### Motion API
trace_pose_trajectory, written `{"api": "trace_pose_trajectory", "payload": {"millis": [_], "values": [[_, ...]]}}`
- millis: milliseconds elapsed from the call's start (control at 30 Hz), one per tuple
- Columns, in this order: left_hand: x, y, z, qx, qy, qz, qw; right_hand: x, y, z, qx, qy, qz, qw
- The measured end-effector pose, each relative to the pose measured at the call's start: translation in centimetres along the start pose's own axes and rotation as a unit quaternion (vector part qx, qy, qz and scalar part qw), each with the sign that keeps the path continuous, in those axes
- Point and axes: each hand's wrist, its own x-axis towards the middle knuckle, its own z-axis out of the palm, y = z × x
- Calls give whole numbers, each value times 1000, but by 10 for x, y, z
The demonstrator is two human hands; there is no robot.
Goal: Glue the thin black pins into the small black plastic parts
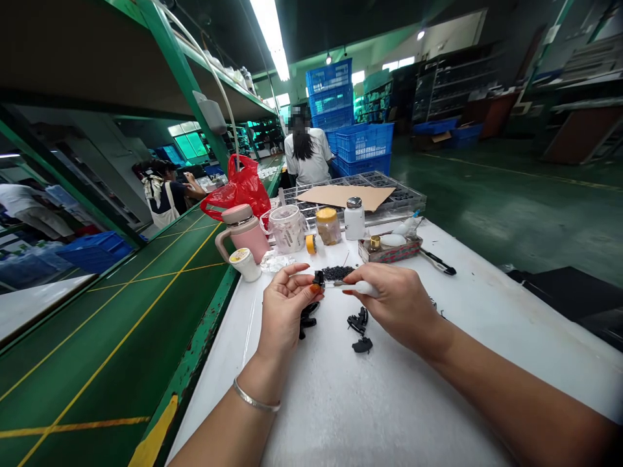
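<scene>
Between thumb and fingertips, my left hand pinches a small black part above the white table. My right hand is closed round a white-handled tool, whose thin metal tip points left and reaches the black part. Just behind the hands lies a pile of tiny black pieces. Several larger black parts rest on the table below my right hand, and more dark parts lie beside my left hand, partly hidden by it.
A pink mug, a white tub, a clear jar, a yellow-lidded jar, a pump bottle and a small box stand behind. Left runs a green conveyor. Two people sit farther off.
</scene>
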Motion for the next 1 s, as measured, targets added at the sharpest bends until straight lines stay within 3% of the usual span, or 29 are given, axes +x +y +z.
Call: {"api": "trace_pose_trajectory", "payload": {"millis": [133,233,300,367,433,467,500,533,667,733,833,900,1000], "values": [[-2,2,1,29,-1,35,999,2,-3,-3,51,-38,66,996],[-2,7,0,67,3,72,995,5,-7,-3,176,-88,164,967],[-3,11,0,89,-5,81,993,6,-7,-1,292,-129,226,920],[-3,14,-2,99,-29,76,992,7,-5,1,407,-176,285,850],[-2,15,-4,102,-60,64,991,7,-1,2,479,-216,334,783],[-1,15,-5,102,-72,58,991,7,0,3,491,-225,349,766],[0,14,-6,100,-77,53,991,7,1,3,484,-228,354,767],[1,14,-7,98,-76,49,991,7,0,3,460,-221,347,787],[4,13,-8,81,-43,34,995,7,-6,1,239,-126,231,934],[4,13,-7,78,-28,23,996,6,-8,0,130,-82,166,974],[4,14,-5,82,-22,16,996,5,-7,-1,57,-54,121,990],[2,14,-4,87,-26,26,996,5,-5,-1,93,-77,149,981],[0,16,-3,90,-33,47,994,6,-2,1,259,-152,240,923]]}}
